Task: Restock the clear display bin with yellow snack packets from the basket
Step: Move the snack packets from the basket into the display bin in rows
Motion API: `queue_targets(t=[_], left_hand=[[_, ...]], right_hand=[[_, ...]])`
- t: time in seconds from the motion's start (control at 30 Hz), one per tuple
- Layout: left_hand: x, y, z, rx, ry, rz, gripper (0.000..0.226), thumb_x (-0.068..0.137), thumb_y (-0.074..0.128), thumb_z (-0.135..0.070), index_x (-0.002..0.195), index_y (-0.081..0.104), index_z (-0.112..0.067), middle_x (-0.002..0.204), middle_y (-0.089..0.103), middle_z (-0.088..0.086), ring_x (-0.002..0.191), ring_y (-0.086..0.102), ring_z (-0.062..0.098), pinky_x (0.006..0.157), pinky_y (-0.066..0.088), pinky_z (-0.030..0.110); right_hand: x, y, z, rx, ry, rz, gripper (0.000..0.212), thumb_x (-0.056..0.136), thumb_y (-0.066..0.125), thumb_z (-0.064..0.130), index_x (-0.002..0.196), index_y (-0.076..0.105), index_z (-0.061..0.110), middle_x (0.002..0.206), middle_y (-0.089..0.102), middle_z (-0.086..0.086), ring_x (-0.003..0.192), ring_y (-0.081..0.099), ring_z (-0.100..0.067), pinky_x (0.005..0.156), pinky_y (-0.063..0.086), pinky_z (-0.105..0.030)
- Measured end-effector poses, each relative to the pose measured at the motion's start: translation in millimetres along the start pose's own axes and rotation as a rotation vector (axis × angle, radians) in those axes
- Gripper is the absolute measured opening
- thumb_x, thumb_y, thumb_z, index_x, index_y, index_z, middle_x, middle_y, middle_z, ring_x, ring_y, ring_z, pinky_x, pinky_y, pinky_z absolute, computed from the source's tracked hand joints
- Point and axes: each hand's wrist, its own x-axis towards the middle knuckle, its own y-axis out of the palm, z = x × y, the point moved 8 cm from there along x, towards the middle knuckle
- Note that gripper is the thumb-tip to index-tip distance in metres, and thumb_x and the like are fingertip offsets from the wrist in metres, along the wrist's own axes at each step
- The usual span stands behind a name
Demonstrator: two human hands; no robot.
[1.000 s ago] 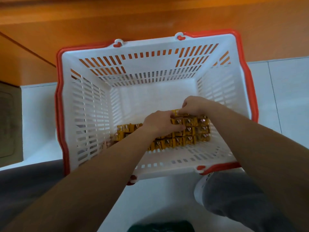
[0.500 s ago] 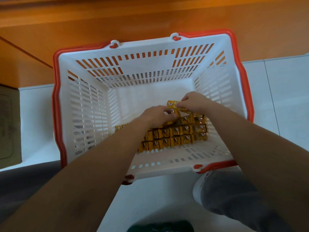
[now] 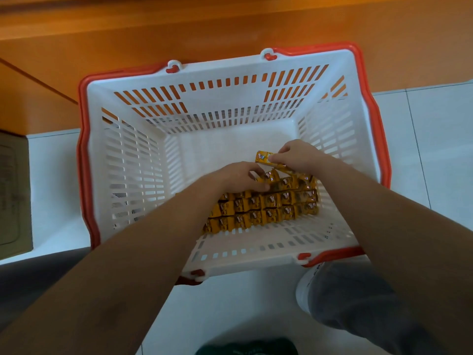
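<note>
We are crouching over the basket (image 3: 128, 160), which is sitting on the white tiled floor (image 3: 435, 149) against an orange cabinet front (image 3: 230, 21), and we are lifting stock out of it. The yellow snack packets (image 3: 268, 208) are lying in tight rows on the basket's bottom, toward its near wall. Our right hand (image 3: 299, 157) is pinching the raised packet (image 3: 263, 158) between thumb and fingertips, holding its end tilted up above the back row. Our left hand (image 3: 235, 176) is curling over that back row just beside it, thumb and fingers seemingly closing on the packets there. The clear display bin is not showing in this view, so we are not judging how full it is.

For a clean pick, we are judging that the left hand should be steadying the rows while the right is peeling its packet free, so the neat stacking is not getting dragged apart. Whether the packets are joined to one another we cannot tell, so a slow, straight lift is looking safer than a tug. Gathering several into one firm handful before rising is likely saving trips, provided nothing is slipping through the slotted walls.
</note>
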Motion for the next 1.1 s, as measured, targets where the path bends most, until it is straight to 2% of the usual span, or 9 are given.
queue_targets(t=[0.1, 0.2, 0.37, 0.5, 0.6, 0.73, 0.87, 1.0, 1.1], left_hand=[[1, -11, -1, -0.059, 0.033, -0.109, 0.039, 0.101, 0.05, -0.053, 0.131, 0.061, -0.029, 0.132, 0.059, 0.003, 0.121, 0.054, 0.023, 0.091, 0.039, 0.035], [3, -12, 2, -0.092, 0.01, -0.123, 0.052, 0.103, 0.04, -0.058, 0.137, 0.056, -0.022, 0.125, 0.057, 0.002, 0.121, 0.053, 0.024, 0.09, 0.037, 0.034], [4, 1, -3, 0.003, -0.003, -0.086, 0.08, 0.077, 0.074, -0.068, 0.14, 0.049, -0.027, 0.123, 0.052, -0.005, 0.11, 0.047, 0.016, 0.089, 0.039, 0.034], [8, -4, -9, 0.038, 0.054, -0.22, 0.06, 0.086, 0.073, -0.055, 0.135, 0.056, -0.024, 0.13, 0.061, 0.002, 0.102, 0.051, 0.016, 0.084, 0.042, 0.034], [3, -15, -8, -0.044, 0.047, -0.308, 0.047, 0.092, 0.067, -0.051, 0.129, 0.059, -0.023, 0.114, 0.062, 0.001, 0.095, 0.055, 0.019, 0.075, 0.042, 0.032], [-19, -48, -14, -0.169, 0.036, -0.48, 0.035, 0.093, 0.066, -0.048, 0.116, 0.062, -0.023, 0.092, 0.061, -0.004, 0.085, 0.06, 0.02, 0.058, 0.038, 0.026], [-53, -85, -32, -0.332, 0.037, -0.568, 0.022, 0.095, 0.065, -0.046, 0.101, 0.059, -0.026, 0.08, 0.062, 0.0, 0.066, 0.062, 0.01, 0.048, 0.047, 0.024], [-106, -107, -62, -0.524, 0.036, -0.528, 0.047, 0.096, 0.066, -0.044, 0.127, 0.058, -0.011, 0.106, 0.07, 0.018, 0.093, 0.071, 0.032, 0.081, 0.062, 0.051], [-157, -125, -91, -0.558, 0.077, -0.57, 0.038, 0.096, 0.066, -0.045, 0.115, 0.064, -0.012, 0.103, 0.071, 0.015, 0.093, 0.071, 0.036, 0.077, 0.063, 0.05]], right_hand=[[-1, 3, -2, 0.006, 0.001, 0.023, 0.044, 0.089, 0.066, 0.049, 0.106, 0.07, 0.009, 0.098, 0.068, -0.009, 0.079, 0.061, -0.016, 0.063, 0.05, -0.032], [-2, 5, -1, -0.001, 0.001, 0.032, 0.05, 0.089, 0.064, 0.05, 0.11, 0.069, 0.004, 0.106, 0.068, -0.016, 0.085, 0.063, -0.023, 0.067, 0.053, -0.039], [-2, 4, 0, -0.017, 0.011, 0.015, 0.061, 0.09, 0.062, 0.048, 0.115, 0.066, -0.007, 0.119, 0.063, -0.03, 0.105, 0.063, -0.044, 0.09, 0.052, -0.053], [-1, 2, 0, 0.031, 0.01, -0.019, 0.058, 0.091, 0.061, 0.045, 0.114, 0.066, -0.008, 0.119, 0.063, -0.029, 0.104, 0.063, -0.042, 0.091, 0.052, -0.053], [0, -5, 2, 0.111, -0.002, -0.1, 0.048, 0.091, 0.06, 0.044, 0.116, 0.065, 0.003, 0.12, 0.065, -0.016, 0.093, 0.061, -0.023, 0.079, 0.051, -0.041], [-9, -19, 10, 0.276, -0.028, -0.206, 0.047, 0.092, 0.058, 0.049, 0.13, 0.055, 0.021, 0.136, 0.051, -0.002, 0.117, 0.053, -0.022, 0.091, 0.047, -0.038], [-32, -43, 32, 0.497, -0.101, -0.269, 0.03, 0.094, 0.057, 0.047, 0.113, 0.062, 0.025, 0.123, 0.059, 0.002, 0.106, 0.056, -0.015, 0.086, 0.045, -0.036], [-73, -57, 64, 0.93, -0.112, -0.159, 0.032, 0.097, 0.053, 0.036, 0.105, 0.07, 0.01, 0.087, 0.072, -0.014, 0.079, 0.069, -0.029, 0.073, 0.053, -0.039], [-119, -71, 98, 1.153, -0.132, -0.171, 0.032, 0.1, 0.051, 0.032, 0.116, 0.066, 0.009, 0.099, 0.07, -0.014, 0.088, 0.067, -0.03, 0.081, 0.053, -0.041]])
